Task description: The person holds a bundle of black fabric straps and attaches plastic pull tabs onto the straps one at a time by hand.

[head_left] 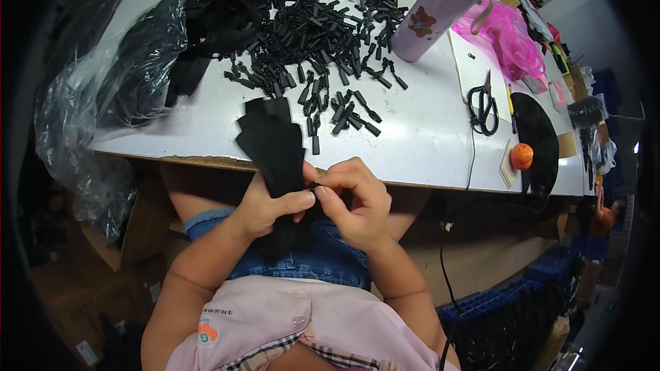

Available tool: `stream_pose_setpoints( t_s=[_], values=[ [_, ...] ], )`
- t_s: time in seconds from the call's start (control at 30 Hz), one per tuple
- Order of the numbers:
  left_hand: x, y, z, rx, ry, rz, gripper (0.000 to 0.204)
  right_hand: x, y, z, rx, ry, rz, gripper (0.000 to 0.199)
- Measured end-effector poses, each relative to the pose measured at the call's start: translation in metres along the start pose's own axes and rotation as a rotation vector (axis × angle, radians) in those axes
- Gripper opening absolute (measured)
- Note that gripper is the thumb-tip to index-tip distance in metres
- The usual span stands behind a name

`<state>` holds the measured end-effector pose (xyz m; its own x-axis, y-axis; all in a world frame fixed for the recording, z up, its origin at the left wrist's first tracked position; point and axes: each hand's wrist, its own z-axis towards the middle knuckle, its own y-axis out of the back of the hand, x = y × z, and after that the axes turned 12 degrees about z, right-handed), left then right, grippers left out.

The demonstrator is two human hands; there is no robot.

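Near the table's front edge, my left hand (262,207) is closed around a fanned stack of flat black fabric strips (273,151). The strips stick up past the edge, and their lower ends hang dark over my lap. My right hand (361,207) meets the left, thumb and forefinger pinched on a small dark end at the left thumb. Whether that end belongs to a strip or is a separate piece, I cannot tell. Beyond the hands lies a heap of small black tabs with narrow loops (313,34), resembling zipper pulls; several lie loose nearer me.
Clear plastic bags (141,62) with black material cover the table's left side. At the right are a lilac flask (440,14), black scissors (484,106) on lined paper, a pink bag (512,41), an orange round object (521,156) and a curved black piece (536,141). A cord (447,268) hangs down.
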<state>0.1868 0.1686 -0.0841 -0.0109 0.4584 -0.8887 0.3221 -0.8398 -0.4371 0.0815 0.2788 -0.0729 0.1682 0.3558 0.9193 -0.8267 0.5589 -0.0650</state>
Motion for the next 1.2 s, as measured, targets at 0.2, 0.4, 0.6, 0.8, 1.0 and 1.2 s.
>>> stream_pose_setpoints(
  t_s=[0.2,0.4,0.6,0.8,1.0,1.2],
  values=[
    [0.013,0.004,-0.002,-0.098,-0.318,0.308,0.017,0.0,-0.001,-0.003,0.013,-0.231,0.257,0.007],
    [0.007,0.006,0.004,-0.143,-0.871,0.931,0.009,-0.015,0.004,-0.007,-0.045,-0.543,0.677,0.007],
    [0.007,-0.001,-0.002,-0.189,-0.124,0.215,0.019,-0.013,0.026,0.03,-0.074,0.126,-0.522,0.016],
    [0.007,-0.001,0.005,-0.194,-0.07,0.164,0.016,-0.027,0.057,0.037,-0.049,0.18,-1.055,0.015],
    [0.012,-0.008,0.009,-0.312,-0.15,0.293,0.014,-0.021,0.059,0.029,-0.27,0.081,-0.602,0.014],
    [0.017,-0.012,0.012,-0.279,-0.256,0.429,0.015,0.005,0.02,0.006,-0.099,-0.13,-0.004,0.013]
  ],
)
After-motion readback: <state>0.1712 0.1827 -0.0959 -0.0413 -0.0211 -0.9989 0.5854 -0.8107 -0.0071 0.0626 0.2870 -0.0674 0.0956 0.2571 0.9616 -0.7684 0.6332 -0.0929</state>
